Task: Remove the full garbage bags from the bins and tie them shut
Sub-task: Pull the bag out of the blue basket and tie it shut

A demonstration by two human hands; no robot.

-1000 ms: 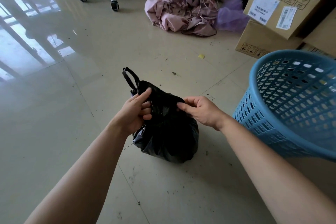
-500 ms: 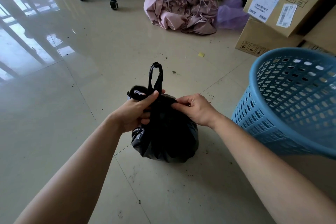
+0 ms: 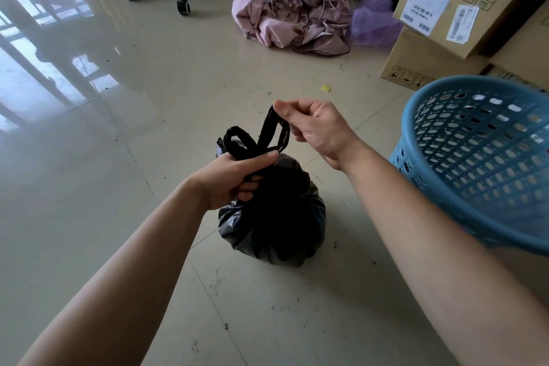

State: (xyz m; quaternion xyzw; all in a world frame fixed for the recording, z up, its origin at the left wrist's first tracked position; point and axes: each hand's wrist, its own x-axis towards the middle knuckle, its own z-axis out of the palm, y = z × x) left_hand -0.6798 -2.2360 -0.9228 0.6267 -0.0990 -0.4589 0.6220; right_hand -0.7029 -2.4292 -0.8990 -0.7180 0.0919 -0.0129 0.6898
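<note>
**Kid:** What is the person doing with the black bag [image 3: 271,217]?

**Grown-up:** Tying it shut. The bag is out of the bin and sits on the floor [image 3: 118,128], right under both hands. The blue bin [image 3: 475,157] leans just off to the side of the right arm.

**Kid:** What is the left hand [image 3: 234,178] doing?

**Grown-up:** Its fingers are squeezed tight around the bunched neck of the bag. One handle loop [image 3: 236,140] pokes up just above those fingers.

**Kid:** And the right hand [image 3: 315,128]?

**Grown-up:** It pinches the top of the other handle loop [image 3: 274,131] between thumb and fingertips. That loop runs down from the pinch to the left thumb and crosses the first loop there.

**Kid:** Is the knot done?

**Grown-up:** I don't think so. The loops are crossed, but I cannot see a tight knot.

**Kid:** So what comes next?

**Grown-up:** I'd guess the right fingers need to tuck their loop under the other one, near the left thumb. Then both hands pull apart. The left hand should keep the neck squeezed so nothing spills out.
</note>
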